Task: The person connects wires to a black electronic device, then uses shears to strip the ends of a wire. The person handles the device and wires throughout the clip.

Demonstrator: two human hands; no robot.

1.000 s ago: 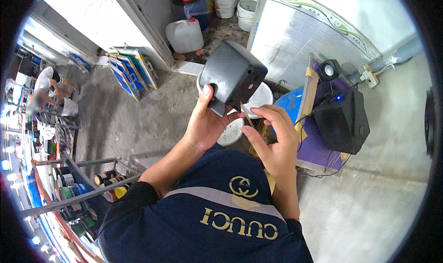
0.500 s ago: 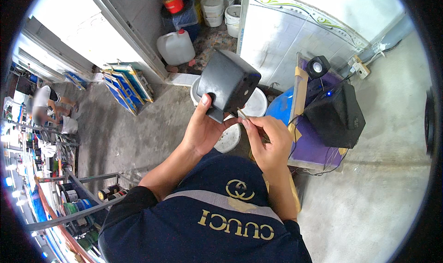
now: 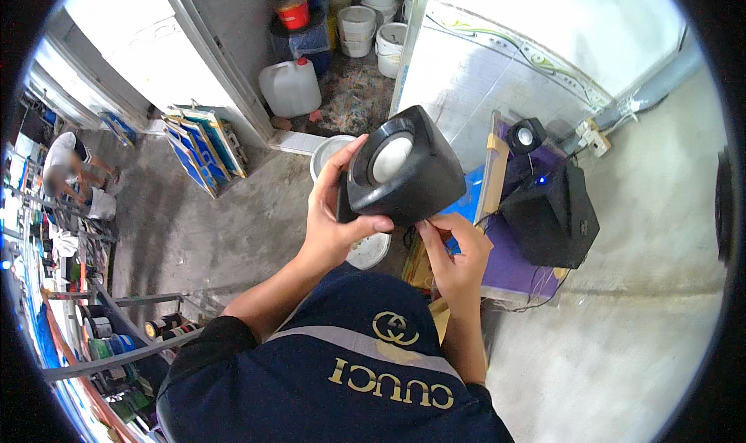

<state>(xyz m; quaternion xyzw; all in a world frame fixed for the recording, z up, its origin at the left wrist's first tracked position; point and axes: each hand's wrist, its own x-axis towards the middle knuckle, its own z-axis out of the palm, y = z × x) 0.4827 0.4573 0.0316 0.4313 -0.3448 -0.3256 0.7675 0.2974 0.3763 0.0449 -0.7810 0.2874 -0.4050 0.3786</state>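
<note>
A small black speaker (image 3: 426,175) with a round white cone is held up in front of my chest. My left hand (image 3: 332,221) grips it from the left, with fingers behind and thumb along its lower front edge. Just under the speaker's lower right side, my right hand (image 3: 460,247) has thumb and forefinger pinched together. What sits in that pinch is too small to make out. To the right, a matching small speaker (image 3: 525,137) stands behind a larger black speaker box (image 3: 556,214) with a lit blue light.
The speakers stand on a purple-covered surface (image 3: 509,276) with loose cables. Below my hands is a round white lid (image 3: 368,251). A white jerrycan (image 3: 290,89), white buckets (image 3: 357,31) and leaning frames (image 3: 202,151) are farther off. A person (image 3: 66,163) bends over at far left.
The held speaker has been turned so its white cone shows, and it has shifted right. My left thumb moved to the lower edge. The thin pale piece at my right fingertips no longer shows.
</note>
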